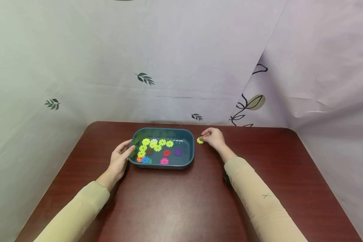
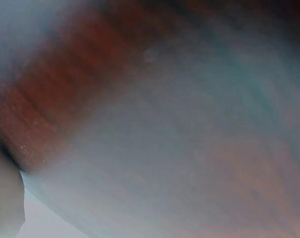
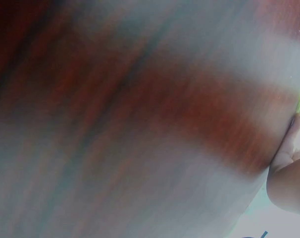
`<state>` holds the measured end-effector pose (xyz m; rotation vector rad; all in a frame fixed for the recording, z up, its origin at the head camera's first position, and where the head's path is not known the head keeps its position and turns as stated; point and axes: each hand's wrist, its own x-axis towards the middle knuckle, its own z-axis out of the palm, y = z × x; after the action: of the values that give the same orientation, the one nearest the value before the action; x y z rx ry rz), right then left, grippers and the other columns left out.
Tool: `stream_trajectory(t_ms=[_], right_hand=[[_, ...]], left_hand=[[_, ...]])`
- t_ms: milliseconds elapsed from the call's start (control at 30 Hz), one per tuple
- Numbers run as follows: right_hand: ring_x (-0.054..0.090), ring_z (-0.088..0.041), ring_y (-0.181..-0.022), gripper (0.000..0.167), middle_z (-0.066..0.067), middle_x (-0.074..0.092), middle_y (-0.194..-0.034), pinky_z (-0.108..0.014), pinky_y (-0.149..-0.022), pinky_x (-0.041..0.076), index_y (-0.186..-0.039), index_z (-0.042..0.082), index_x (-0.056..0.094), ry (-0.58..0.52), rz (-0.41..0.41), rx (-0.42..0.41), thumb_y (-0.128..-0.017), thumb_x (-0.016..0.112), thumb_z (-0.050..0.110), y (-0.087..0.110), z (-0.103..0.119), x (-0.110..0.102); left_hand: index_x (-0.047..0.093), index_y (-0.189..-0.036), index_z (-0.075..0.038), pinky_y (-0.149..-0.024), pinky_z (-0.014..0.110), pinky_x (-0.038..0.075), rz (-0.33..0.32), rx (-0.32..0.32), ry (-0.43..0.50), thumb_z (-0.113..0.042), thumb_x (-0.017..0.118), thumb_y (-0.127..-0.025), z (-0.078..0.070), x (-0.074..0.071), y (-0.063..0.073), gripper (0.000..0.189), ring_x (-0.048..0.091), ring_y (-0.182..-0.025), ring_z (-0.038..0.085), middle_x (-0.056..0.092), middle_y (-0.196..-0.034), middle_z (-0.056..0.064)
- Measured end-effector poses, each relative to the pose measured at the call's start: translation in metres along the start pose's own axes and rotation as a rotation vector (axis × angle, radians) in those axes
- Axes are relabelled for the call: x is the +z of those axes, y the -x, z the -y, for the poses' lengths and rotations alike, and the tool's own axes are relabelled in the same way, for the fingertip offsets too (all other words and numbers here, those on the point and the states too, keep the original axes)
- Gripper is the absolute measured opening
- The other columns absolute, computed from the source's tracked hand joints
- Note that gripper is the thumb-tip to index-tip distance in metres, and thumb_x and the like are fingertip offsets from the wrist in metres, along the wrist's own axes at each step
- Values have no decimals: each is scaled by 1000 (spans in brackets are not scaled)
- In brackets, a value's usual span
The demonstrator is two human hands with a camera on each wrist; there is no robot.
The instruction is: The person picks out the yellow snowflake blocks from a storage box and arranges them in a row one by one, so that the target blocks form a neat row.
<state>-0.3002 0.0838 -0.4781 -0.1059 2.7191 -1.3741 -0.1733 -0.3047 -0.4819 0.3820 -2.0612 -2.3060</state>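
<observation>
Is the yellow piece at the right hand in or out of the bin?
Out. The right hand pinches the yellow piece beside the bin, past its rim.

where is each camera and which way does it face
Head: worn on the head, looking forward and down at the table, tray and patterned backdrop; left hand, right hand and sleeves show.
Left wrist: worn there, facing the blurred table; a bit of that hand shows at left.
Right wrist: worn there, facing the table; part of that hand shows at right.
Head and right wrist share the right hand and yellow disc.
</observation>
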Motion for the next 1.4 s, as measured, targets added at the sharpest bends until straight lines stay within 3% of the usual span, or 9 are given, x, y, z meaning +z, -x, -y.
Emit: stream_trajectory(t_ms=[233, 400, 700, 800, 900, 1033, 1233, 1400], right_hand=[[72, -12, -82, 20, -20, 80, -103, -17, -71, 51, -107, -4, 77, -129, -39, 53, -94, 81, 10, 1, -1, -1], [67, -9, -81, 22, -18, 80, -106, -18, -71, 50, -110, -3, 77, -163, -41, 83, -95, 80, 12, 4, 4, -5], [66, -9, -82, 22, -16, 79, -107, -18, -73, 51, -112, -3, 76, -204, -40, 49, -95, 80, 12, 1, 11, -14], [66, -9, -83, 22, -14, 79, -105, -24, -79, 55, -112, -3, 76, -210, -38, 32, -96, 79, 11, 0, 18, -20], [70, -18, -89, 22, -14, 78, -104, -38, -90, 60, -114, -3, 75, -229, -28, 8, -97, 78, 11, -1, 27, -26], [71, -28, -98, 24, -18, 77, -110, -54, -101, 57, -116, -4, 73, -251, -1, -24, -98, 77, 11, -2, 41, -32], [69, -21, -96, 24, -20, 75, -117, -57, -104, 55, -118, -2, 73, -222, 37, -67, -100, 76, 14, -2, 58, -36], [70, -30, -100, 23, -23, 75, -116, -58, -104, 55, -116, -3, 74, -249, 56, -101, -99, 77, 11, 1, 71, -28]], left_hand=[[56, -148, -13, -93, 16, 51, -15, 6, 11, -19, 65, -108, 0, 2, 0, 42, 60, -116, -1, 66, -121, -21], [57, -148, -15, -93, 15, 50, -5, 6, -5, -22, 66, -108, 0, 1, 1, 41, 59, -117, -2, 64, -123, -22], [46, -156, -7, -94, 14, 52, 6, -12, -14, -24, 64, -109, 0, 1, 0, 53, 59, -120, 1, 63, -124, -22], [46, -156, -6, -94, 14, 52, 1, -12, -11, -24, 64, -108, -1, 1, 0, 54, 60, -119, 2, 64, -122, -22], [48, -155, -6, -93, 14, 52, -1, -6, -7, -23, 65, -108, 0, 1, -1, 53, 61, -118, 2, 65, -121, -22], [48, -155, -7, -92, 15, 53, -3, 2, -18, -23, 64, -108, -1, 1, 0, 52, 62, -116, 1, 66, -121, -22], [49, -155, -7, -92, 15, 52, -13, -1, -24, -23, 64, -109, 2, 2, -1, 51, 59, -119, 1, 63, -125, -20], [50, -154, -8, -91, 15, 51, -20, -5, -31, -24, 64, -108, 1, 1, -1, 50, 58, -118, 1, 61, -125, -21]])
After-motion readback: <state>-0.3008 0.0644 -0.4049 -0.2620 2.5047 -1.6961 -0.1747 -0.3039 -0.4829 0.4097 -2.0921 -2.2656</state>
